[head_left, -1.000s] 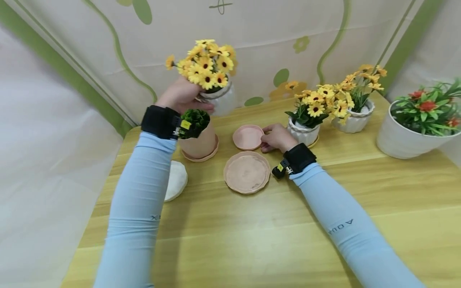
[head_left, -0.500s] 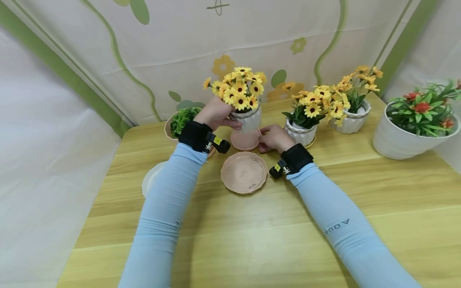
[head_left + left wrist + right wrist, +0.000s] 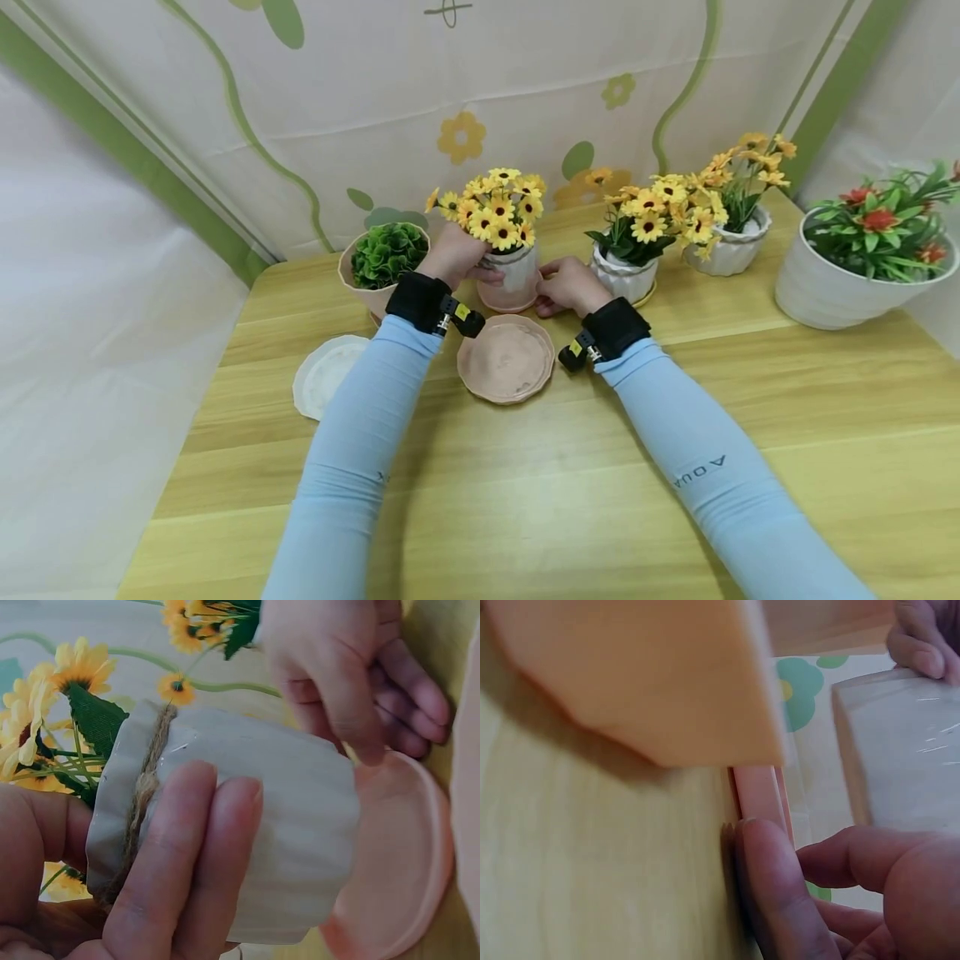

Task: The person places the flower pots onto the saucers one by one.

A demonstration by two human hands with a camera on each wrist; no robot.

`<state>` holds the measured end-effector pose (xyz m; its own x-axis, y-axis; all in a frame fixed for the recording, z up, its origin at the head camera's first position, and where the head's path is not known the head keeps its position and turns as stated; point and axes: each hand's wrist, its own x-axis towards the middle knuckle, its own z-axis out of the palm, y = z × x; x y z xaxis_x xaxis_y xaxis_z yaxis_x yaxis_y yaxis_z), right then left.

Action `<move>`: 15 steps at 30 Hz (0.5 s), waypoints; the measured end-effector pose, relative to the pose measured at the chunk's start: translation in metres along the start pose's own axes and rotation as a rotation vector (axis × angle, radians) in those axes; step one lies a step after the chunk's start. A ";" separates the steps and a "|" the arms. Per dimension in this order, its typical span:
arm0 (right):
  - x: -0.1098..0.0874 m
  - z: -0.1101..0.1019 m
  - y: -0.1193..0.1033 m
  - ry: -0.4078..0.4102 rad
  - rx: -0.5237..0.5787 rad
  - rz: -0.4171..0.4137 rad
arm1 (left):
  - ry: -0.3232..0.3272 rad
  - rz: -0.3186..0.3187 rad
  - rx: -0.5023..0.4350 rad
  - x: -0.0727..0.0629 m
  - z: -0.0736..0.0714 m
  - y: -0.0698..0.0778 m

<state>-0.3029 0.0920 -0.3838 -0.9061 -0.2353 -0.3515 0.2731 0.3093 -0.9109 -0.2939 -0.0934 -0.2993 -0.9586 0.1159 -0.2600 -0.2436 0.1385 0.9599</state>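
My left hand grips a white ribbed flowerpot with twine round its neck and yellow daisies in it. Fingers lie along the pot's side in the left wrist view, and the pot appears tipped there because of the camera's angle. Beneath it lies a small pink saucer, mostly hidden by the pot in the head view. A gap shows between pot base and saucer in the right wrist view. My right hand pinches the saucer's right rim between thumb and finger.
A larger pink saucer lies in front, and a white saucer farther left. A pink pot with green leaves stands at left. To the right are two white pots of yellow flowers and a red-flowered pot.
My left hand has carried the daisy pot right and down, from beside the green plant to over the small pink saucer. My right hand has stayed at the saucer's rim.
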 end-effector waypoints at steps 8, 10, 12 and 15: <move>0.000 0.000 -0.001 -0.012 0.017 0.011 | 0.020 -0.015 -0.033 0.005 0.003 -0.015; 0.000 0.001 -0.002 -0.016 0.016 0.012 | 0.035 -0.032 -0.044 0.005 0.003 -0.018; 0.000 0.000 -0.002 -0.015 0.017 0.011 | 0.044 -0.046 -0.050 0.005 0.002 -0.020; 0.000 -0.001 -0.001 -0.020 0.011 0.004 | 0.049 -0.066 -0.067 0.006 0.002 -0.023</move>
<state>-0.3032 0.0922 -0.3823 -0.8985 -0.2523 -0.3592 0.2805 0.2997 -0.9119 -0.2939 -0.0941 -0.3236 -0.9458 0.0599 -0.3192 -0.3144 0.0784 0.9461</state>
